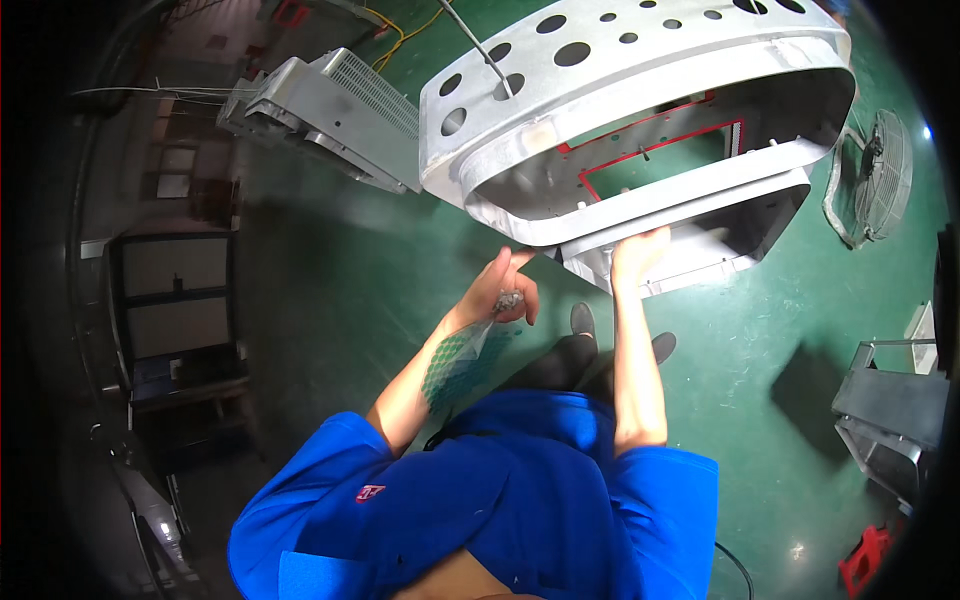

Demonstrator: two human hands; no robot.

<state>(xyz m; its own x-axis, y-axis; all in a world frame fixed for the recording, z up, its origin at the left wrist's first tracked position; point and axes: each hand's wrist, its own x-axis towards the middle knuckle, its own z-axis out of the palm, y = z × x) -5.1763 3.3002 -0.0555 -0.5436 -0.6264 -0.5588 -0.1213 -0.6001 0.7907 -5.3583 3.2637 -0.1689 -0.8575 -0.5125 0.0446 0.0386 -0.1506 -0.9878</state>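
Observation:
A large pale metal housing with round holes in its side hangs in front of me. My left hand is just below its near left corner, index finger stretched toward the edge, the other fingers curled. Pinched in that hand is a clear sheet of green round dots, its upper end crumpled; the rest trails along my forearm. My right hand reaches up to the lower frame of the housing and grips its edge, most fingers hidden from view. Red strips outline an opening inside the housing.
Another grey metal housing hangs at the far left. At the right stand a floor fan and a grey metal unit. A red object lies at the lower right. A thin rod rises from the housing.

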